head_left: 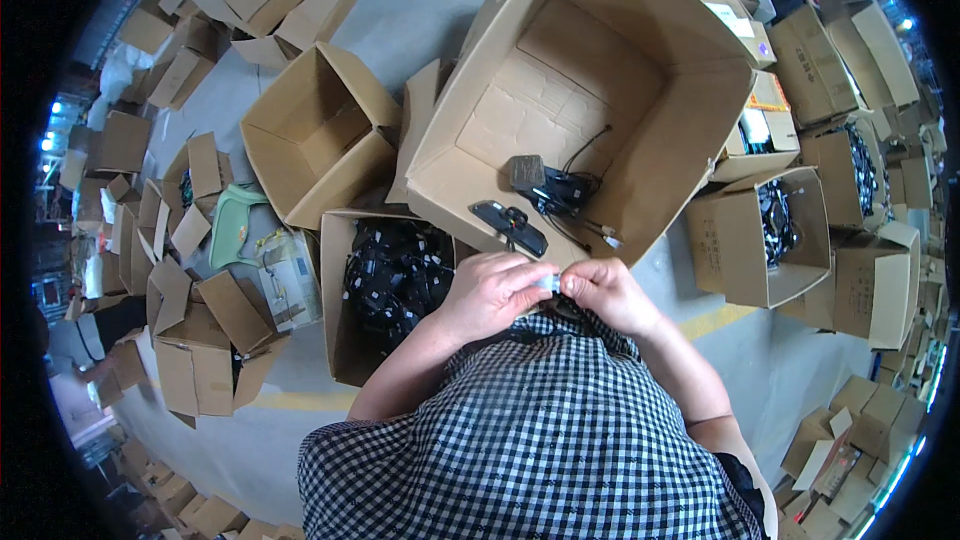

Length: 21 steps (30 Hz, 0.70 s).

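Note:
Close in front of my body, my left hand (497, 292) and my right hand (606, 292) meet with fingers pinched together. A small pale, whitish piece (547, 282) sits between the fingertips, too small to name. Something dark shows just below the fingers, mostly hidden by them. Beyond my hands stands a large open cardboard box (690, 160). Inside it lie a black power adapter (527, 173) with a bundle of black cables (568, 192) and a flat black device (508, 227). Both hands are at the near edge of this box.
A box of tangled black cabled parts (398, 275) stands left of my hands. Behind it is another open carton (320, 130), with a green plastic stool (234, 225) farther left. At right, an open box (735, 245) holds dark parts. Several more cartons surround the concrete floor.

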Motion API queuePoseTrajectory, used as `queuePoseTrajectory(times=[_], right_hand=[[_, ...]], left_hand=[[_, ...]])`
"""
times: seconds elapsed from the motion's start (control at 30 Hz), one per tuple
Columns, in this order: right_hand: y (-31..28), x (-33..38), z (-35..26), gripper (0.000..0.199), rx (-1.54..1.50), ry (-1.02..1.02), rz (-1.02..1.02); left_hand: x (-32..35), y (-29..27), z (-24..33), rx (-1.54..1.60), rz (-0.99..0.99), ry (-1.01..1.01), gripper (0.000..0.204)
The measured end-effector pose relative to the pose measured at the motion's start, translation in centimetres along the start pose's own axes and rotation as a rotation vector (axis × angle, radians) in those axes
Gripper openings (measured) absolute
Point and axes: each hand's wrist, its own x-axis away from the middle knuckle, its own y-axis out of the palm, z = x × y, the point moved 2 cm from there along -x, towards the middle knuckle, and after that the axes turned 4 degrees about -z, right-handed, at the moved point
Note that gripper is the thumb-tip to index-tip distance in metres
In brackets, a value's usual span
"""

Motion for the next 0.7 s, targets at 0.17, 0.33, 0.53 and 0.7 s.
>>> queuePoseTrajectory(times=[0.17,0.33,0.53,0.7], right_hand=[[0.8,0.7,-0.8,0.019,0.088,-0.005,-0.19],[1.4,0.0,-1.3,0.014,0.227,0.06,-0.471],[0.9,0.3,0.7,0.017,0.152,0.049,-0.425],[2.4,0.5,-1.0,0.012,0.148,0.04,-0.474]], left_hand=[[0.6,-0.9,-1.5,0.458,-0.295,0.029,0.019],[-3.2,2.8,-8.8,-0.162,-0.416,-0.144,0.031],[-1.6,9.0,-12.2,-0.539,-0.624,-0.442,0.034],[0.3,4.2,-10.1,-0.219,-0.012,-0.45,0.018]])
